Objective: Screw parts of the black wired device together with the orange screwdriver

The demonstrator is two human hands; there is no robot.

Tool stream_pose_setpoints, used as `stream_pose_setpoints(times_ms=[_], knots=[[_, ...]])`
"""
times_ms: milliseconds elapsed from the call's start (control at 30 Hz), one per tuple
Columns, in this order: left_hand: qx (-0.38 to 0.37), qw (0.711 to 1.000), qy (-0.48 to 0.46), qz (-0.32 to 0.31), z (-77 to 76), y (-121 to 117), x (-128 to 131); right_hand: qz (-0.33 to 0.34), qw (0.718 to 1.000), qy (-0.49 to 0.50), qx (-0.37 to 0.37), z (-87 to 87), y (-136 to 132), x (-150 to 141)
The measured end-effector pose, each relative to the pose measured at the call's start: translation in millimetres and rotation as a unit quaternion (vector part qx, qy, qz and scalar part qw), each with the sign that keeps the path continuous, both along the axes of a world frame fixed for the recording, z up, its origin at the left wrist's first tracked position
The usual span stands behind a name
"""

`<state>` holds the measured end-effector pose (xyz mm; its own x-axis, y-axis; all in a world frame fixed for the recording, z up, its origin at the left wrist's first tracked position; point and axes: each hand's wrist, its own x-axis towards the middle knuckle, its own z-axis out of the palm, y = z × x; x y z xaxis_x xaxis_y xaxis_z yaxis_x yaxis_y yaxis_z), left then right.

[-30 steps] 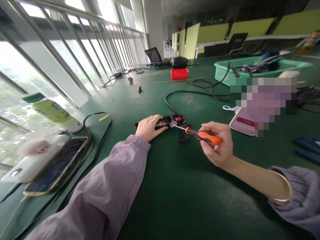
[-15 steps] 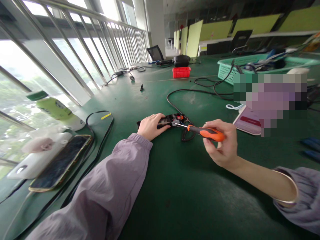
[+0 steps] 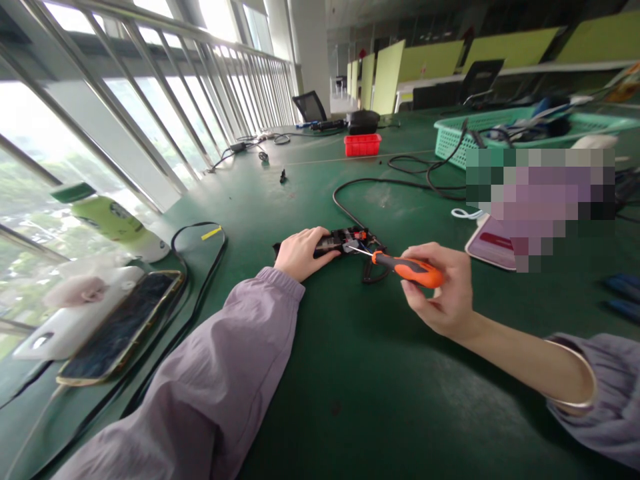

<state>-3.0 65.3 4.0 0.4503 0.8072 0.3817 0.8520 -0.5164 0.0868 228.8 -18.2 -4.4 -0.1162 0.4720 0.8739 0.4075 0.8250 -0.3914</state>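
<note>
On the green table lies an opened black corded device (image 3: 345,239), with small parts and a bit of red showing inside; its exact kind I cannot make out. My left hand (image 3: 303,253) is closed over its left end, holding it against the table. Between the thumb and fingers of my right hand (image 3: 445,283) is an orange and black screwdriver (image 3: 413,270). Its thin shaft points left, with the tip at the device's exposed middle; whether it sits in a screw is too small to tell. A thin dark loop (image 3: 376,272) lies beside the device.
A phone (image 3: 123,327), a white case (image 3: 70,323) and a green-capped bottle (image 3: 115,220) are at left, near a black cable (image 3: 200,293). Farther back are a red basket (image 3: 363,145) and a filled teal basket (image 3: 450,143). A pink phone-like item (image 3: 493,245) lies right, partly blurred out.
My right hand and the screwdriver handle have shifted slightly left and down, while the tip stays at the device. My left hand has not visibly moved.
</note>
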Motion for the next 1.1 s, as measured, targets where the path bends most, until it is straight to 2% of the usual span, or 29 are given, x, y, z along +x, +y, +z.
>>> stream_pose_setpoints(times_ms=[167,333,500,600,700,933,1100], knots=[[-0.007,1.000,-0.002,-0.002,0.2,-0.2,0.2,-0.006,0.997,-0.077,0.018,2.9,-0.6,2.3],[-0.002,1.000,0.002,0.004,-0.7,0.3,0.0,0.003,0.998,-0.032,0.045,2.5,0.9,0.1],[0.005,1.000,0.003,-0.007,-1.4,1.1,-0.8,0.005,0.997,-0.076,0.022,-0.8,0.3,2.8],[0.007,1.000,0.002,-0.007,-1.1,0.8,-0.7,0.006,0.999,-0.040,-0.018,-3.7,0.5,3.9],[0.007,1.000,0.000,-0.004,-0.7,0.3,-0.3,0.007,1.000,0.014,-0.015,-5.0,1.2,2.5],[0.007,1.000,0.004,-0.006,-1.3,0.9,-0.9,0.014,0.998,-0.057,-0.011,1.2,-1.0,1.0],[0.006,1.000,0.002,-0.002,-0.3,0.0,-0.3,0.019,1.000,0.006,0.011,-2.3,1.5,-0.3]])
